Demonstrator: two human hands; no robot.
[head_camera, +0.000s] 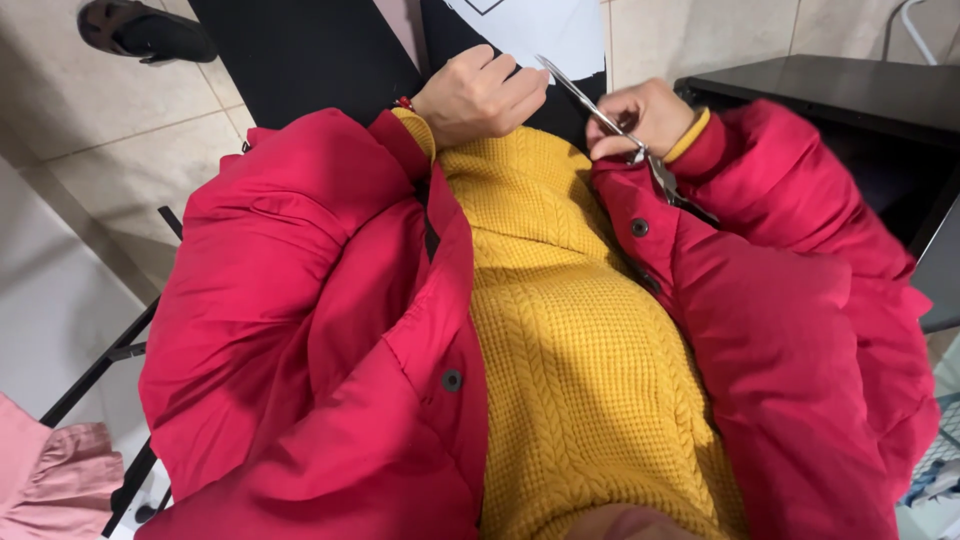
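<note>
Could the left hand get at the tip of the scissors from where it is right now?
Probably yes: the left hand is curled shut right beside the tip of the scissors, which the right hand holds by the handles, with nothing between.

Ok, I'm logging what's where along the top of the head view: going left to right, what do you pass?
Black sandal → left hand → scissors → right hand, which holds the scissors → black table.
</note>
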